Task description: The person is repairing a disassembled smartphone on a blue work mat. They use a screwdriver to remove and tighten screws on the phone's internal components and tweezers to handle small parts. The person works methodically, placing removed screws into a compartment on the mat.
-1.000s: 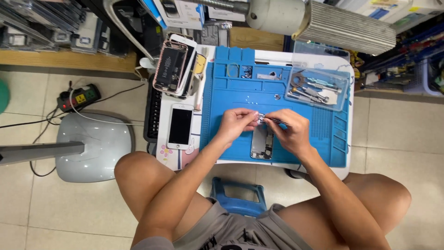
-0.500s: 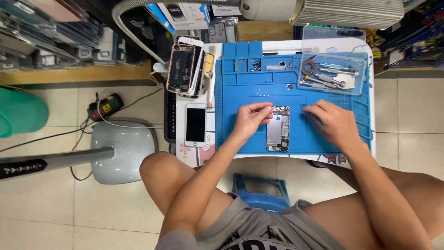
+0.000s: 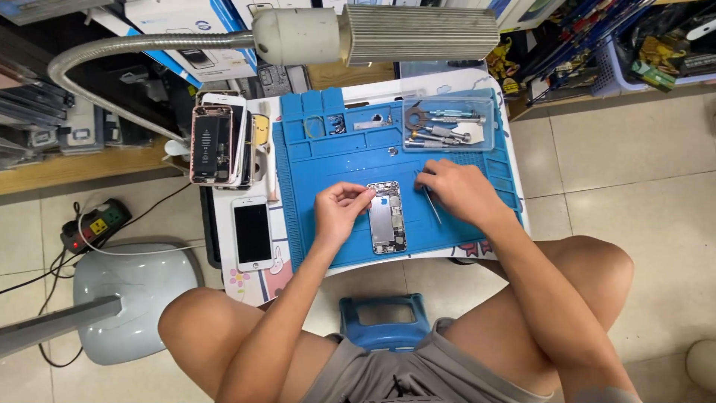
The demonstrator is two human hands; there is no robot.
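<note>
An opened phone body (image 3: 388, 218), its insides showing, lies flat on the blue work mat (image 3: 328, 149). My left hand (image 3: 337, 214) rests just left of it, thumb and forefinger pinched together at the phone's top left corner; whether they hold anything is too small to tell. My right hand (image 3: 461, 192) sits on the mat to the right of the phone, apart from it. Thin metal tweezers (image 3: 432, 209) stick out from under its fingers, pointing toward me.
A clear tray of tools (image 3: 447, 123) stands at the mat's back right. Opened phones (image 3: 216, 142) are stacked at the left, with a white phone (image 3: 253, 233) below them. A desk lamp (image 3: 373, 33) hangs overhead. A blue stool (image 3: 388, 321) sits between my knees; a power strip (image 3: 93, 224) lies on the floor.
Both hands had met over the phone. The right hand has moved off to the right with the tweezers, and the left has settled beside the phone's upper left corner.
</note>
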